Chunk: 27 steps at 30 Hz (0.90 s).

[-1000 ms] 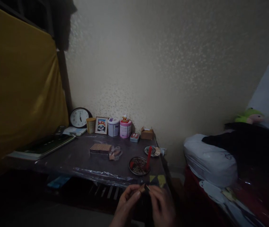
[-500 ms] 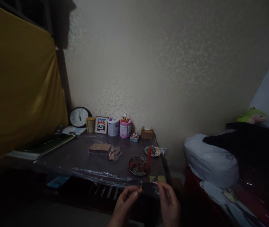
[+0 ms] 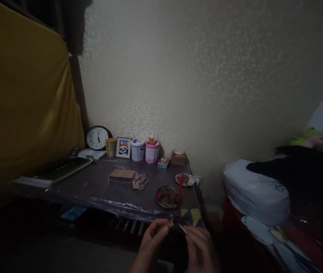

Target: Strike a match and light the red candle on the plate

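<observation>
Near the bottom centre, my left hand [image 3: 153, 240] is closed, pinching a small tan cardboard-like piece [image 3: 171, 223] between thumb and fingers. To its right, my right hand [image 3: 199, 244] pinches a thin pale match [image 3: 182, 228] with a dark pinkish head. The match head points up and left towards the tan piece, with a small gap between them. Just beyond my hands, at the table's near edge, stands a round dish [image 3: 167, 203] of small mixed bits with a red spoon [image 3: 180, 188] in it. A smaller dish [image 3: 180, 179] behind it has several pale sticks [image 3: 189, 179] across its right side.
On the dark table [image 3: 93, 182] lie a row of tan-topped blocks [image 3: 122, 176] and a clear plastic bag [image 3: 140, 181]. Along the wall stand a clock [image 3: 97, 138], a panda picture [image 3: 123, 147], two tins and a cardboard box [image 3: 177, 158]. A white bag [image 3: 255, 185] sits at right.
My right hand has turned, and the match in it now shows plainly beside the tan piece. A dark, shiny thing seen between my hands no longer shows. The view has shifted slightly.
</observation>
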Each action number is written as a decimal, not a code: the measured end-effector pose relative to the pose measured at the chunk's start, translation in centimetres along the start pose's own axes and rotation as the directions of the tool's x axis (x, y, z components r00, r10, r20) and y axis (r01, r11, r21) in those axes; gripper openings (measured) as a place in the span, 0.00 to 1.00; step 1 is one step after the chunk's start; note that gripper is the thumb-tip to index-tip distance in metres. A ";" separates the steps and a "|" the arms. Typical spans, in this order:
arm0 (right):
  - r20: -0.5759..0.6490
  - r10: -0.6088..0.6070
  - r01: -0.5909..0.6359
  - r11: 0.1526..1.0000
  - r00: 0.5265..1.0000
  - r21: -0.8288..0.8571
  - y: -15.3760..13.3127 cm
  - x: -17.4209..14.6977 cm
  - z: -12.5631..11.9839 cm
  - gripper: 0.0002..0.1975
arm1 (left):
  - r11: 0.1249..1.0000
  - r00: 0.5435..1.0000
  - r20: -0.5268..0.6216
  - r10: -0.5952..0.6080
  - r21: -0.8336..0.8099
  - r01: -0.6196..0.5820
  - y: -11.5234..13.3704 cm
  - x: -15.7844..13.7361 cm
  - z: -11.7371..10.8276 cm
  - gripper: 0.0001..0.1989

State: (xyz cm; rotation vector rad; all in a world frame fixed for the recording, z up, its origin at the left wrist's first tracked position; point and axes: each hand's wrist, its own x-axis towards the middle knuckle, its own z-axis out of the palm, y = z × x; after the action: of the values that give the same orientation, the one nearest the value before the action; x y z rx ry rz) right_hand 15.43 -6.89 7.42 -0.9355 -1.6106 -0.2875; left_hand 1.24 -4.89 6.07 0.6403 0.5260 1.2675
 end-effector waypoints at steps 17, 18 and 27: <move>-0.096 0.333 -0.333 0.943 0.938 0.020 2.8 0.1 0.4 0.10 | 0.989 0.999 -0.013 0.043 0.142 -0.041 0.9 -0.8 -0.9 0.10; -0.097 0.335 -0.335 0.942 0.937 0.019 2.9 0.1 0.4 0.11 | 0.986 0.998 -0.030 0.048 0.160 -0.043 1.0 -0.7 -1.2 0.10; -0.203 0.358 -0.359 0.933 0.911 0.032 4.3 1.0 0.3 0.12 | 0.969 0.986 -0.155 0.066 0.244 -0.027 1.8 0.6 -5.0 0.16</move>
State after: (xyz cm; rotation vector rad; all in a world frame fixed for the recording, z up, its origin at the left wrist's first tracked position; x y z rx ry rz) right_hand 18.27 -3.49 6.97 -1.1470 -1.2207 -0.1273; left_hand -3.27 -3.25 3.79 0.7599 0.8128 1.3179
